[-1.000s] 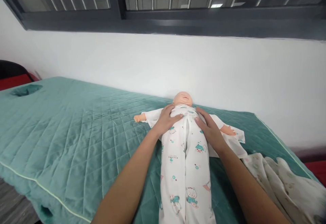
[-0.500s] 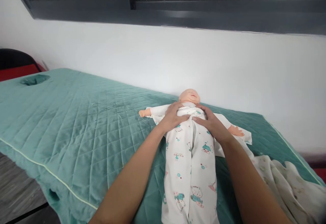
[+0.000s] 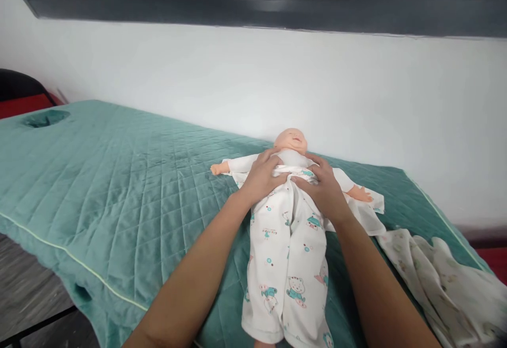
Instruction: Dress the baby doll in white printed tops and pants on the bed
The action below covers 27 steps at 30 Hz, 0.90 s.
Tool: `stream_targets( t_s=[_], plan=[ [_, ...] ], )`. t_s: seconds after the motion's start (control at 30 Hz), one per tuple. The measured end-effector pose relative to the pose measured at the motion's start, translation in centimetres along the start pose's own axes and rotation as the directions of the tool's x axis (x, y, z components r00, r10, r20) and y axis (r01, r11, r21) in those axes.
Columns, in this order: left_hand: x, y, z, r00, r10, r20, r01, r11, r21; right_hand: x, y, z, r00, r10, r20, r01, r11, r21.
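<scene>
A baby doll lies on its back on the green quilted bed cover, arms spread, in a white top. White baby pants printed with cartoon animals cover its legs and belly. My left hand is closed on the waistband at the doll's left-hand side in view, thumb towards the middle. Opposite it, my right hand grips the same waistband, its thumb close to the other one. Fabric hides some of the fingertips. A bit of the doll's foot shows below one pant leg.
A crumpled white patterned cloth lies to the right on the bed. Behind the doll rises a white wall under a dark window frame. The cover has a hole at the far left, near a red and black chair.
Both hands have drawn the waistband down from the chest, uncovering more white top. The pant legs bunch slightly, and their hems now show. The view has shifted a little.
</scene>
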<state>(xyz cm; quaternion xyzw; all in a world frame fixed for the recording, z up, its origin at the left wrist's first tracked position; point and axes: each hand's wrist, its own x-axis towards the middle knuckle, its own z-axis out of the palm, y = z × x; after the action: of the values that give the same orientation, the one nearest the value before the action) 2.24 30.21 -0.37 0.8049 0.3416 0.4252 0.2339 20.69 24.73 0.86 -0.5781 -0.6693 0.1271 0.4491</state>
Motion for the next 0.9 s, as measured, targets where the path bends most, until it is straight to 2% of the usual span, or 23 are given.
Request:
stream_targets(
  t_s=[0.1,0.23,0.37,0.5,0.57,0.73,0.9],
  plan=[
    [-0.3,0.1,0.0,0.995,0.102,-0.011,-0.101,0.993,0.066,-0.8,-0.5,0.3,0.991,-0.097,-0.089,0.088,0.991,-0.101],
    [-0.5,-0.1,0.1,0.977,0.205,-0.055,-0.191,0.962,0.194,-2.6,-1.1,0.6,0.965,-0.181,-0.189,0.137,0.965,-0.224],
    [-1.1,-0.3,0.4,0.968,0.246,-0.052,-0.204,0.891,0.405,-4.9,-1.6,0.6,0.937,-0.232,-0.261,0.172,0.957,-0.233],
    [-1.7,-0.4,0.7,0.945,0.322,-0.054,-0.242,0.802,0.546,-6.0,-1.7,0.6,0.925,-0.264,-0.273,0.221,0.958,-0.181],
    [-1.8,-0.4,0.7,0.942,0.329,-0.066,-0.237,0.791,0.564,-5.9,-1.7,0.6,0.927,-0.278,-0.251,0.241,0.956,-0.17],
    [-1.8,-0.3,0.8,0.956,0.276,-0.103,-0.184,0.831,0.524,-5.6,-1.5,0.6,0.938,-0.281,-0.205,0.233,0.945,-0.228],
    [-1.8,-0.2,0.8,0.965,0.227,-0.131,-0.139,0.866,0.48,-5.5,-1.8,0.6,0.967,-0.172,-0.186,0.124,0.962,-0.245]
  ],
)
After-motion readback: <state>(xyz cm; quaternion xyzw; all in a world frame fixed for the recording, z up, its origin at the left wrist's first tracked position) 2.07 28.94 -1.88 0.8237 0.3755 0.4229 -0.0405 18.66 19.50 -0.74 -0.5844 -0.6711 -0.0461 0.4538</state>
